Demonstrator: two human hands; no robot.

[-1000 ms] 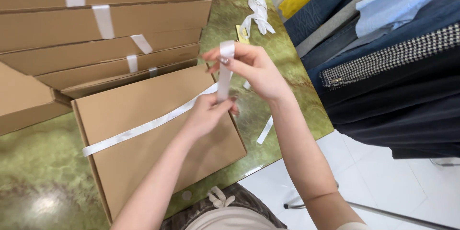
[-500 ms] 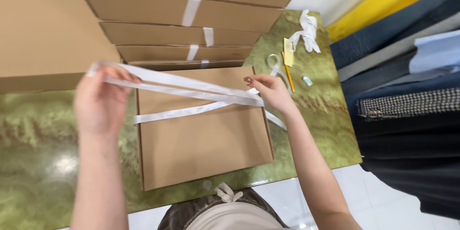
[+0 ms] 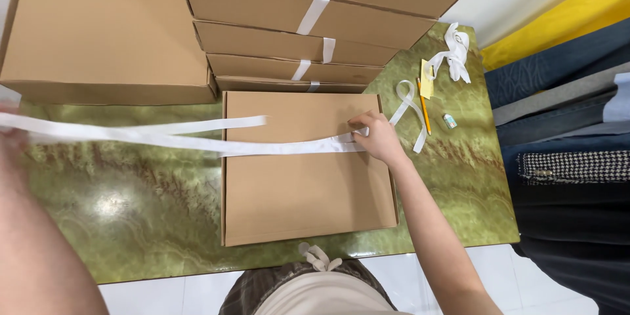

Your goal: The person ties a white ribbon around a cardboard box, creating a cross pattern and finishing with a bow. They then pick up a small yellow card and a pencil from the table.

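Note:
A flat brown cardboard box (image 3: pixel 302 190) lies on the green marble table (image 3: pixel 131 223) in front of me. A long white ribbon (image 3: pixel 197 141) stretches across its upper part and out to the left. My right hand (image 3: pixel 377 138) pinches the ribbon at the box's right side. My left hand (image 3: pixel 10 141) is blurred at the far left edge and holds the ribbon's other end, with the forearm low at the left. A second strand of ribbon runs just above the first and ends over the box's top left.
A stack of brown boxes with white ribbon bands (image 3: pixel 308 26) stands behind. A large plain box (image 3: pixel 105 33) sits at the back left. A loose ribbon loop (image 3: pixel 410 102), pencil (image 3: pixel 424 111), yellow note (image 3: pixel 426 79) and ribbon bundle (image 3: pixel 454 52) lie at the right. Hanging clothes (image 3: pixel 571 157) border the table's right.
My left hand has pulled the ribbon far out to the left, drawing it taut and low. My right hand has dropped onto the box's right side.

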